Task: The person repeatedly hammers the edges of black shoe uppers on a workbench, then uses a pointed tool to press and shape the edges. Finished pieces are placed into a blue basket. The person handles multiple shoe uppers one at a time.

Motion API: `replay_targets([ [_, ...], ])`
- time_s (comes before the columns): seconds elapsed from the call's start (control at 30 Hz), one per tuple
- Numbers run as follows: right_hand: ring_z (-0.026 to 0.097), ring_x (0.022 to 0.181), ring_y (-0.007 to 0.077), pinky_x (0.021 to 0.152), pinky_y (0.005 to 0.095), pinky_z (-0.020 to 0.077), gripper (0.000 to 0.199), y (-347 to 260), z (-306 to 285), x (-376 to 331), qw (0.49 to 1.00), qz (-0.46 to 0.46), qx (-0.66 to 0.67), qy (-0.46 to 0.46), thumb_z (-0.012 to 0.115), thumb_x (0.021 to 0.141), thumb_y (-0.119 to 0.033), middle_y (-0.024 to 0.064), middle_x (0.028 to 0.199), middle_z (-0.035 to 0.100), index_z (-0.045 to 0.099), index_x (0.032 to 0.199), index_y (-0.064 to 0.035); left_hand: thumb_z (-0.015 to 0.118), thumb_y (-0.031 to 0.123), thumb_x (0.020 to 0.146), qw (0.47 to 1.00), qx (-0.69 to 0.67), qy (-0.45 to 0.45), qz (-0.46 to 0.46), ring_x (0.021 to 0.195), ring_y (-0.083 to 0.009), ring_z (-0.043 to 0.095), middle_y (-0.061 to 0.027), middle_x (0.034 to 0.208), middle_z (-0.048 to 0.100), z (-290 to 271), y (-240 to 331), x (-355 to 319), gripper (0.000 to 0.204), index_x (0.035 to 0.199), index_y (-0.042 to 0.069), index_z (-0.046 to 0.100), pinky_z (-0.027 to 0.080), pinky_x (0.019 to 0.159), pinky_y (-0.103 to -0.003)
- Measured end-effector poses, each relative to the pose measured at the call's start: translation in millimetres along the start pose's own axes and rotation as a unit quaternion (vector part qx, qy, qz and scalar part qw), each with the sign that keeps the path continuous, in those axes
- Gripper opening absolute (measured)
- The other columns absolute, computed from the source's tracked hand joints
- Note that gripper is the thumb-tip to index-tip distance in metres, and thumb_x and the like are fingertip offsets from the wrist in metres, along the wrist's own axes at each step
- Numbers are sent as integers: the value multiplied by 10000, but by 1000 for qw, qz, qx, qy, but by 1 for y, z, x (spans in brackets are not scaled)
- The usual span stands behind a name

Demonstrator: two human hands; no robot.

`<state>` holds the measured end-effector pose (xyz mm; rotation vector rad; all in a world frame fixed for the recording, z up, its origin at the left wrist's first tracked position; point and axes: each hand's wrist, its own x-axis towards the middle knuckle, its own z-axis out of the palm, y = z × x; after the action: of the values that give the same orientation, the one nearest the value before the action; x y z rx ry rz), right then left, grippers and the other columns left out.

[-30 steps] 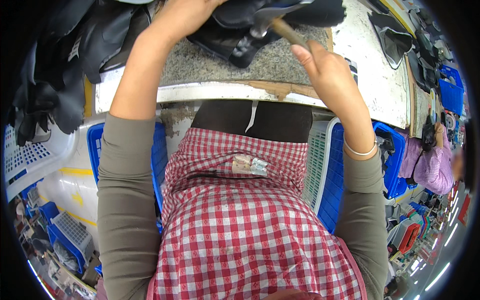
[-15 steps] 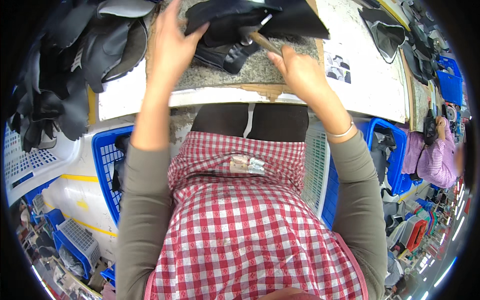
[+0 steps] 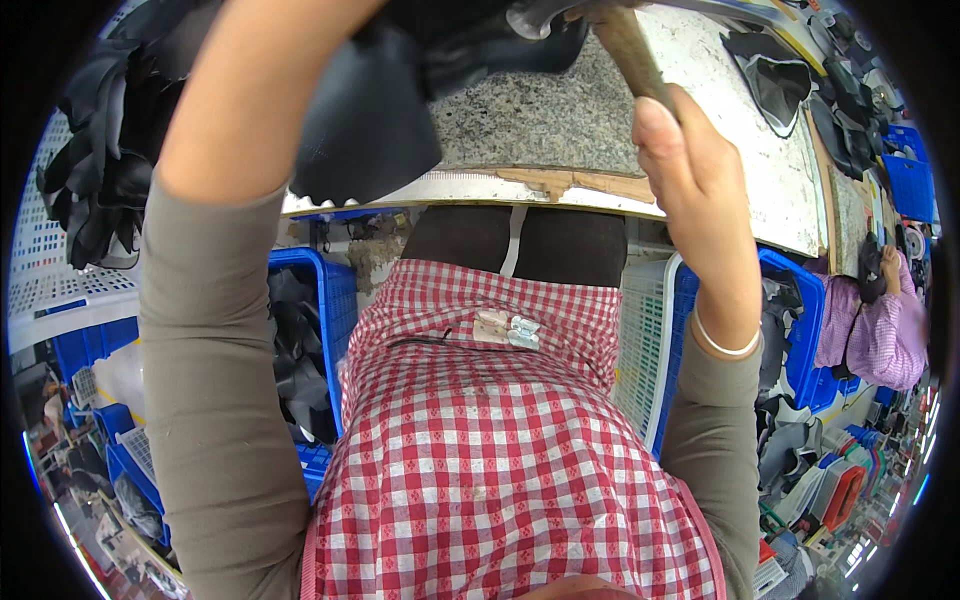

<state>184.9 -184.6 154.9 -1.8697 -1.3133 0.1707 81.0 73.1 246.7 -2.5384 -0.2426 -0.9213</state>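
My right hand [image 3: 690, 165] is closed around the wooden handle of a hammer [image 3: 630, 55], thumb lying along it. The hammer's metal head shows at the top edge, close to the camera. My left forearm reaches up past the top edge, so the left hand itself is out of sight. Black leather-like shoe-upper pieces [image 3: 365, 130] hang beside that forearm, one with a scalloped lower edge. They cover part of the speckled stone slab [image 3: 540, 125] on the white bench. Whether the left hand holds them is hidden.
More black cut pieces [image 3: 100, 160] pile up at far left by a white perforated basket [image 3: 75, 290]. Blue crates [image 3: 335, 300] stand under the bench, left and right. A grey-lined black piece [image 3: 778, 90] lies on the bench at right. Another person [image 3: 880, 335] sits at far right.
My left arm has moved up and forward until its hand left the view. The right hand has lifted the hammer up and to the right. The black pieces have shifted left and nearer the camera.
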Motion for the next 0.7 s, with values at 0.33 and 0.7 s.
replay_targets([
  [0.33, 672, 675, 481, 573, 533, 525, 356, 89, 78, -49, 977, 88, -189, -54, 577, 1058, -305, 272, 671, 644, 557, 1031, 50, 728, 357, 932, 933, -339, -116, -40, 1426, -395, 411, -187, 1519, 475, 140, 18, -161, 713, 1558, 184, 435, 381, 1174, -478],
  [0.7, 673, 663, 475, 575, 535, 537, 399, 105, 90, -9, 970, 41, -238, -33, 545, 1066, -370, 257, 674, 659, 558, 971, 18, 657, 415, 963, 971, -84, -223, 7, 887, -354, 738, -196, 1103, 708, 92, 54, -123, 659, 1562, 298, 409, 611, 709, -439],
])
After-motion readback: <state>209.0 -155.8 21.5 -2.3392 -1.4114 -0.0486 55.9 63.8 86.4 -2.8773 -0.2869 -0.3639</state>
